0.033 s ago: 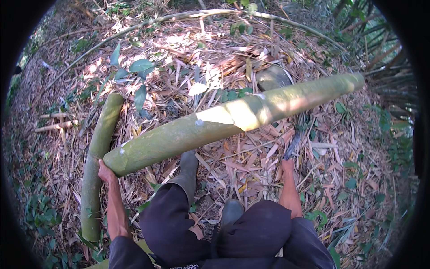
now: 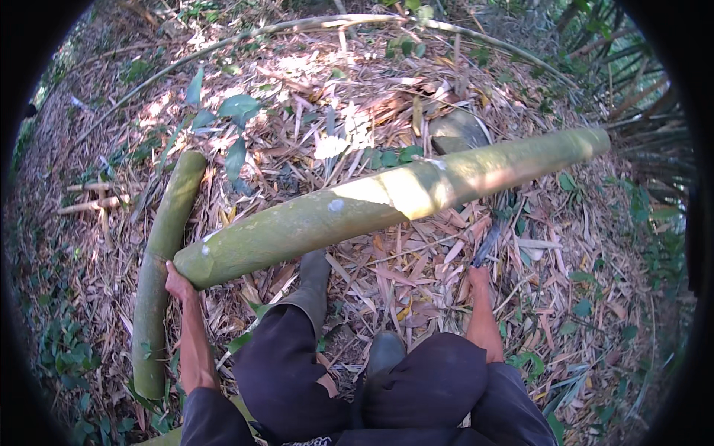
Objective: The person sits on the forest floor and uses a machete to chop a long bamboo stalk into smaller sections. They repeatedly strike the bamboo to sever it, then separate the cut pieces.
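Note:
A thick green bamboo pole (image 2: 297, 227) slants across the view from near left to far right, with a bright patch of sunlight along its middle. My left hand (image 2: 178, 282) grips its near left end, thumb showing at the side and the other fingers hidden by the pole. My right hand (image 2: 479, 278), below the pole on the right, is closed around a machete (image 2: 489, 244). Its dark blade points away from me, apart from the pole, and the handle is hidden in my grip. A shorter bamboo piece (image 2: 152, 312) lies on the left, just beyond my left hand.
Dry leaves and bamboo sheaths (image 2: 401, 286) litter the ground. A grey stone (image 2: 455, 130) sits behind the pole, and a leafy seedling (image 2: 236, 111) rises at the far left. One long thin stem (image 2: 297, 27) arches across the back. My boots (image 2: 314, 279) stand below the pole.
The pole, both hands and the machete hold nearly the same places. Only a very slight shift of the whole view shows.

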